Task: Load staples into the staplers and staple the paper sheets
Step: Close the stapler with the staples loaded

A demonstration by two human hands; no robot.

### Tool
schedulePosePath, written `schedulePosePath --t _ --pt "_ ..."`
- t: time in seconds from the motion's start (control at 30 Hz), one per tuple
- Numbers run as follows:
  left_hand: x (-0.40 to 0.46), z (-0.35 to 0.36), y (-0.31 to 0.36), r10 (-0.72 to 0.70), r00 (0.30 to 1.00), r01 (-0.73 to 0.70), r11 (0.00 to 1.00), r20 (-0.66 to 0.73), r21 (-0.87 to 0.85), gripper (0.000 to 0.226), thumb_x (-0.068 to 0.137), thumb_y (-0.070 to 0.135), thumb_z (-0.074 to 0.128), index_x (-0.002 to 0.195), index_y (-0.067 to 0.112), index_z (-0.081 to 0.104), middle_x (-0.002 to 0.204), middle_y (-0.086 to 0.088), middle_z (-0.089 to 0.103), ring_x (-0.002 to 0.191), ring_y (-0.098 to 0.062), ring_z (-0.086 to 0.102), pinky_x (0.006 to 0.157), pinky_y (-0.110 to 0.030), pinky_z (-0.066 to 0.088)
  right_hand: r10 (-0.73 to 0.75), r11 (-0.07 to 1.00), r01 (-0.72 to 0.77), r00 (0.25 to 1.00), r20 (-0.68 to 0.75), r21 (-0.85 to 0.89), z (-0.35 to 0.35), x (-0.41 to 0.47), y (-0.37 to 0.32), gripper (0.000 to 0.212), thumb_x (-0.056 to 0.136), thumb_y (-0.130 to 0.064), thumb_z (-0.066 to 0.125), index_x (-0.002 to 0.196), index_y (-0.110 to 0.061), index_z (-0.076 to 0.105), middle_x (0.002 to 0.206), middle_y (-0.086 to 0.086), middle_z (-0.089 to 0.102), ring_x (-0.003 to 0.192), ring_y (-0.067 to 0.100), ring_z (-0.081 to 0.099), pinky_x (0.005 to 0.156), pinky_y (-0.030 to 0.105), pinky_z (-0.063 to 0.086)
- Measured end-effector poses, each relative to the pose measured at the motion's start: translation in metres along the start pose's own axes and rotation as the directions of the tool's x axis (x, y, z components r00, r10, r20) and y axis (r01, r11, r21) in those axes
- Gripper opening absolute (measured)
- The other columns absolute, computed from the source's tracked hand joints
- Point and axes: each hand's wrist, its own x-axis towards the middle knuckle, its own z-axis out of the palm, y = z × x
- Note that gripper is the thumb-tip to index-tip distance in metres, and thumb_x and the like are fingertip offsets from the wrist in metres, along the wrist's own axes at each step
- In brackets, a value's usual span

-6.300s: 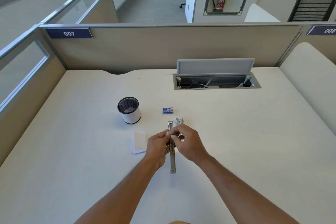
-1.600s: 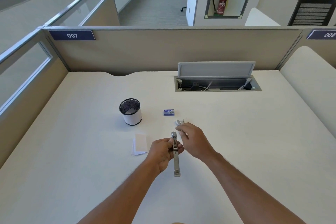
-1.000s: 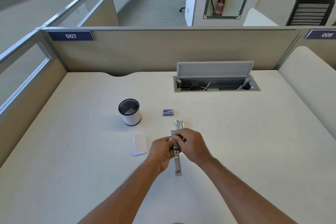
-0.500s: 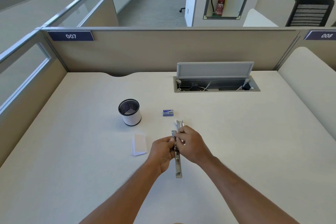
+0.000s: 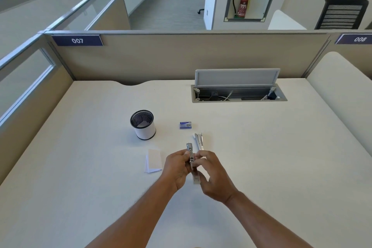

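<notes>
A slim metal stapler point(image 5: 190, 154) lies opened out lengthwise over the desk, one end pointing away from me. My left hand point(image 5: 177, 169) grips its middle from the left. My right hand point(image 5: 211, 175) curls round it from the right, fingertips at the channel and thumb at the blurred near end. A second silver stapler point(image 5: 198, 140) lies on the desk just beyond my right hand. The small blue staple box point(image 5: 185, 125) sits farther back. A small stack of white paper sheets point(image 5: 154, 160) lies left of my left hand.
A white cup with a black mesh inside point(image 5: 143, 124) stands at the back left and holds a bit of white paper. An open cable tray with a raised grey lid point(image 5: 237, 92) is set into the desk at the back right. Beige partitions enclose the desk.
My right hand went out to the second stapler and came back. It has slid toward me along the held stapler, whose near end is now blurred and lifted. My left hand has kept its grip.
</notes>
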Motion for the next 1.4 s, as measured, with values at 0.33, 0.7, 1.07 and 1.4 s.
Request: schedulePosePath --t 0.33,0.7,1.07,1.4 --pt "-0.002 0.001 -0.005 0.017 0.994 -0.016 1.000 0.112 -0.006 0.026 0.103 -0.004 0.045 0.112 -0.009 0.068 0.105 -0.026 0.075 0.098 -0.035 0.074 0.086 -0.045 0.061 0.406 0.909 -0.390 0.909 -0.096 0.148 0.002 0.028 -0.006 0.006 0.094 -0.020 0.066 0.090 -0.020 0.070 0.086 -0.009 0.068 0.083 0.010 0.063 0.064 0.020 0.048" --pt "-0.004 -0.002 -0.005 0.028 0.993 -0.037 0.997 0.117 0.072 0.026 0.101 -0.005 0.047 0.111 -0.004 0.072 0.099 -0.024 0.072 0.093 -0.033 0.069 0.085 -0.046 0.061 0.694 0.228 -0.744 0.577 0.431 0.628 -0.014 0.062 -0.015 0.029 0.089 -0.042 0.068 0.092 -0.013 0.072 0.083 0.007 0.069 0.080 0.017 0.058 0.075 0.035 0.046" --pt "-0.002 0.005 0.008 0.162 0.979 -0.186 0.958 0.122 0.217 0.034 0.103 0.034 0.055 0.102 0.006 0.075 0.103 -0.011 0.078 0.100 -0.024 0.074 0.089 -0.045 0.060 0.774 0.333 -0.696 0.587 0.237 0.636 -0.003 0.063 -0.017 0.028 0.090 -0.035 0.062 0.084 -0.014 0.079 0.088 0.004 0.078 0.090 0.021 0.074 0.080 0.040 0.057" --pt "0.000 0.009 0.017 0.126 0.975 -0.151 0.980 0.185 0.129 0.032 0.097 0.028 0.065 0.095 -0.002 0.074 0.088 -0.021 0.063 0.085 -0.035 0.059 0.077 -0.047 0.054 0.758 0.342 -0.665 0.613 0.223 0.664 0.011 0.057 -0.017 0.065 0.081 -0.057 0.066 0.095 0.006 0.066 0.089 0.020 0.074 0.083 0.027 0.071 0.073 0.042 0.051"
